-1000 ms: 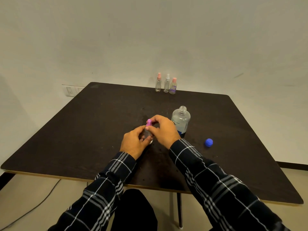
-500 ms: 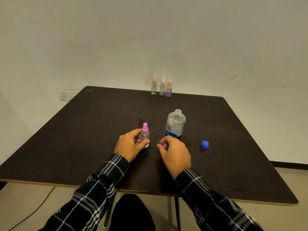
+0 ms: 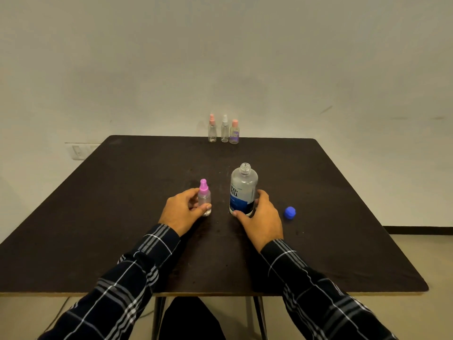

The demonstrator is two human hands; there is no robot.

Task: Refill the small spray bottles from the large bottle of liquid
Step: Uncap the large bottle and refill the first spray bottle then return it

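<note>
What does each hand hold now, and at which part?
The left hand grips the small spray bottle around its body. The right hand wraps the lower part of the large bottle.

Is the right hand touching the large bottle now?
Touching. In the head view the right hand wraps the base of the large bottle: the thumb lies on its lower front and the fingers press its right side, no gap showing.

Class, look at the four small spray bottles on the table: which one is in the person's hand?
The magenta-capped spray bottle, gripped upright by the left hand near the large bottle. The other three stand untouched in a row at the table's far edge.
</note>
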